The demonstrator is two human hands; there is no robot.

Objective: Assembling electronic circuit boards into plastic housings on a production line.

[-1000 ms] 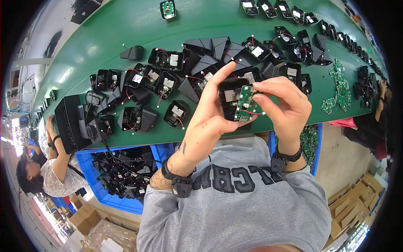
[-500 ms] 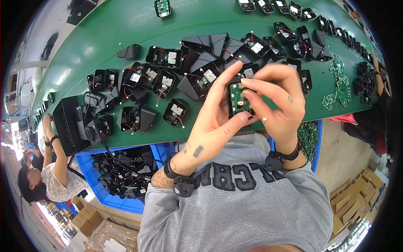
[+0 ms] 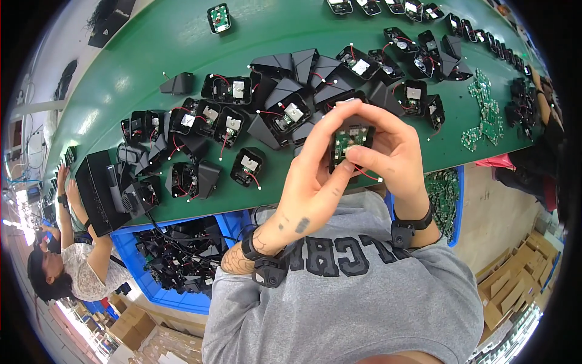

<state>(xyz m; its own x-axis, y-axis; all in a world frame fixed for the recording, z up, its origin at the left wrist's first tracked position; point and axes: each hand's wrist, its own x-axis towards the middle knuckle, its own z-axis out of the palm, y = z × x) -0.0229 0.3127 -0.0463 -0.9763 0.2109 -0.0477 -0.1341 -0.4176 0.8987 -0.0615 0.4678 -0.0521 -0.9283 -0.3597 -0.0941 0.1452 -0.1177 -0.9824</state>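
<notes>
Both my hands are wrapped round one black plastic housing that has a green circuit board (image 3: 344, 141) in its open face. My left hand (image 3: 321, 173) grips its left side, the thumb lying at the board's lower part. On the other side my right hand (image 3: 394, 155) curls over the top and presses its thumb down on the board. A red wire (image 3: 367, 175) with a white plug sticks out below the right thumb. Fingers hide much of the housing. Just beyond my hands, similar black housings (image 3: 285, 115) with red wires stand on the green table.
A blue bin (image 3: 176, 297) of black parts stands below the table edge at left, another bin (image 3: 459, 206) of circuit boards at right. Loose green boards (image 3: 485, 115) lie on the table's right. A black box (image 3: 97, 194) sits at left, near a co-worker (image 3: 91, 270).
My right fingers have moved from pinching at the board's upper edge to wrapping round the housing, with the thumb pressed on the board. The view has shifted slightly.
</notes>
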